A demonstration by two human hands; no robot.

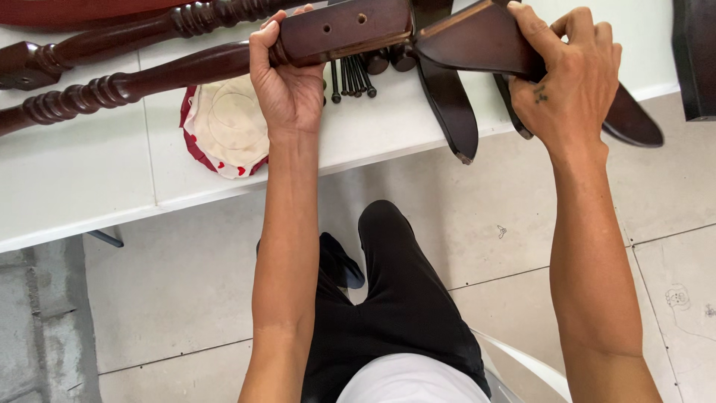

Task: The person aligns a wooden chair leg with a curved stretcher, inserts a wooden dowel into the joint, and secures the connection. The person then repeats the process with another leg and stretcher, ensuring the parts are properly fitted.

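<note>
- Item 1: my left hand (287, 82), fingers curled shut around the square block end of a dark turned wooden leg (179, 71); thumb along the near side, fingertips over the top edge.
- Item 2: that leg lies across the white table (82, 186), its turned shaft running off to the left, its block end raised near the table's middle. 2 drilled holes show on the block's face.
- Item 3: my right hand (570, 78), fingers wrapped over a dark wooden panel piece (477, 37), thumb hidden behind it; the grip is closed. The panel meets the leg's block end, touching it at the corner.
- Item 4: 2 curved dark wooden slats (451, 104) lie under the panel, their tips overhanging the table's front edge toward me.
- Item 5: a second turned leg (119, 33) lies behind the first, near the far left, apart from my hands.
- Item 6: a row of dark bolts (352, 78) lies on the table just beside my left wrist, below the block.
- Item 7: a round cream cloth pad with a red border (227, 127) rests left of my left forearm, close to the front edge.
- Item 8: open room: bare tabletop at the left front; tiled floor (477, 224) between the table edge and my knees; a white chair rim (522, 358) under me.
</note>
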